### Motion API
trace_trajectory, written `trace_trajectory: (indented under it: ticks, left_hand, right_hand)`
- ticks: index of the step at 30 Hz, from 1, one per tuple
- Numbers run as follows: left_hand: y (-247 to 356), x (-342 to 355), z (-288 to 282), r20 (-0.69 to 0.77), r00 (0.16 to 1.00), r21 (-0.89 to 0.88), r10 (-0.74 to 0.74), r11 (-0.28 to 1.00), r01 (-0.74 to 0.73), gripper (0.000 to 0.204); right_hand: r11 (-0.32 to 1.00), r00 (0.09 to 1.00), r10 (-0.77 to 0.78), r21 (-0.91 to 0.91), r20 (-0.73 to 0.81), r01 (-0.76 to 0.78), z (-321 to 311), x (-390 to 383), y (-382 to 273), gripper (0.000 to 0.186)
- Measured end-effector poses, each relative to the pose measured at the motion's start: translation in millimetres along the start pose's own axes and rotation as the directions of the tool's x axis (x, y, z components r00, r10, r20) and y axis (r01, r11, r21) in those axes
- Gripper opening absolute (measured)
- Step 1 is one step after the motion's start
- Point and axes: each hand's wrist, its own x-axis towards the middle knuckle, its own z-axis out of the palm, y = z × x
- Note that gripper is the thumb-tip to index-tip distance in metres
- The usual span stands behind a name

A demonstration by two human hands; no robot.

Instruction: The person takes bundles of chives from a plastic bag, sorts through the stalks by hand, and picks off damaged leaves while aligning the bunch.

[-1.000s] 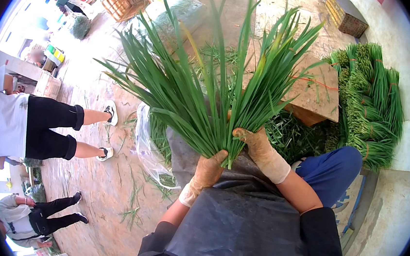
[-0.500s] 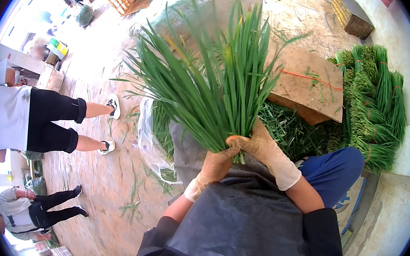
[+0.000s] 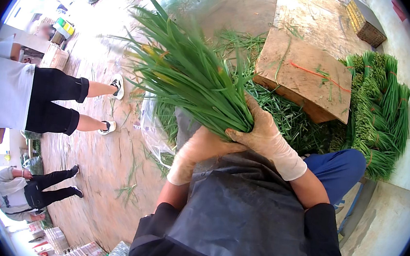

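A bunch of garlic chives (image 3: 197,81), long flat green leaves with a few yellowed ones, leans to the upper left above my lap. Wearing a stained pale glove, my right hand (image 3: 265,138) is closed around its lower end. My left hand (image 3: 208,150), gloved too and slightly blurred, lies under the butt end with its fingers stretched out toward my right hand. It seems to touch the stem ends. A dark apron (image 3: 241,214) covers my lap beneath both hands.
A wooden board (image 3: 307,73) with an orange tie stands ahead to the right, over loose green leaves (image 3: 293,121). Tied green bundles (image 3: 377,114) are stacked by the right wall. A clear plastic bag (image 3: 153,128) lies left of my lap. Two people (image 3: 54,97) stand farther left.
The bunch has tipped to the left, and its leaves have drawn closer together. My left hand has gone from closed at the stems to stretched flat under them; my right hand still grips.
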Motion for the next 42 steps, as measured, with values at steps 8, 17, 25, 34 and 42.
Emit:
trace_trajectory:
  ticks: [8, 17, 25, 34, 42]
  left_hand:
    - [-10.5, 12.8, 1.6, -0.122, 0.947, -0.968, -0.297, 0.245, -0.049, 0.049]
    - [-0.8, 26.5, 30.9, -0.07, 0.997, -0.994, -0.013, 0.09, -0.069, 0.089]
    - [-20.7, 24.3, 32.6, -0.017, 0.995, -0.996, -0.098, 0.086, -0.009, 0.096]
    - [-27.1, 20.9, 47.1, 0.01, 0.967, -0.993, -0.256, 0.115, 0.04, 0.087]
    - [-27.7, 24.1, 43.2, 0.136, 0.923, -0.987, -0.36, 0.026, 0.156, 0.062]
  right_hand:
    - [0.995, 0.978, 0.093, 0.029, 0.186, -0.1, -2.7, -2.3, 3.3, 0.081]
    - [0.87, 0.934, 0.059, 0.44, 0.353, -0.222, -17.4, -11.3, 12.4, 0.067]
    - [0.903, 0.91, -0.323, -0.373, -0.26, 0.214, -0.1, -16.3, -3.9, 0.09]
    - [0.808, 0.806, -0.452, -0.558, -0.381, 0.19, 11.4, 10.6, -2.6, 0.056]
    - [0.988, 0.882, -0.149, -0.034, -0.448, 0.149, 8.1, 21.7, 4.0, 0.042]
